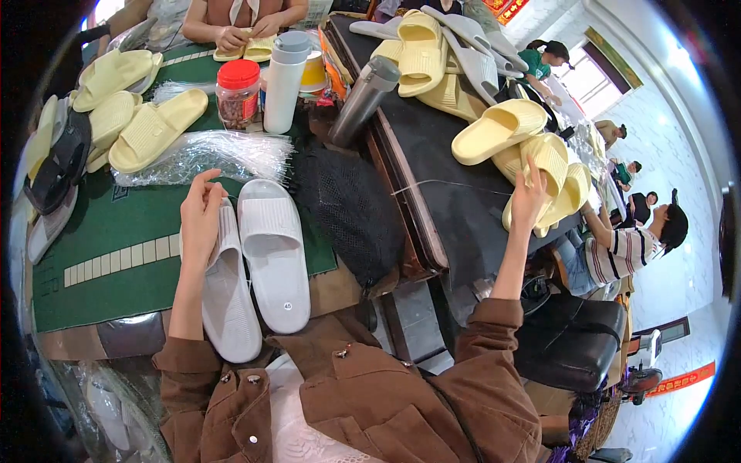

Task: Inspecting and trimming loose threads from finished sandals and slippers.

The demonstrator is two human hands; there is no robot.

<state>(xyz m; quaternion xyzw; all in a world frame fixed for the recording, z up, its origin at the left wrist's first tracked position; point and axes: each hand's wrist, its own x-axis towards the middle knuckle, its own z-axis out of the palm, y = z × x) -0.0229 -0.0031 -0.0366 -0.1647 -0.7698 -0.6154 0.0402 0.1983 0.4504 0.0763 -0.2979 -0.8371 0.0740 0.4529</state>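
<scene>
A pair of light grey slippers, the left slipper and the right slipper, stands in front of me with heels toward my lap. My left hand is closed round the left one's outer side near the toe, its index finger bent upward. Far to the right, my right hand is raised with its index finger up and other fingers curled, in front of the yellow slippers. A thin clear plastic strand runs from it leftward above the dark table; the finger contact is hard to see.
A bundle of clear plastic strands lies beyond the grey slippers. Nearby stand a red-lidded jar, a white bottle and a steel tumbler. A black mesh bag sits between the tables. Co-workers sit across and at right.
</scene>
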